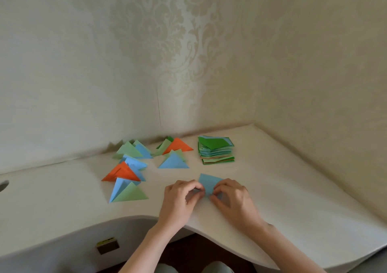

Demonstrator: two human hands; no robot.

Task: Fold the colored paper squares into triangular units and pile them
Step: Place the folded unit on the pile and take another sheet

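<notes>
A light blue paper square (208,182) lies on the white desk (293,189) in front of me, its near part hidden under my fingers. My left hand (180,199) pinches its left edge with curled fingers. My right hand (232,199) pinches its right side the same way. A stack of unfolded squares (216,150), green on top, stands behind the paper. Folded triangles lie to the left: an orange one (120,173), a green and blue pair (127,193), a blue one (173,162), another orange one (178,144) and several pale green and blue ones (134,150).
The desk sits in a corner, with patterned walls close behind and to the right. Its front edge curves inward near my arms. A round cable hole (3,185) is at the far left, and a small dark box (107,245) sits below the desk.
</notes>
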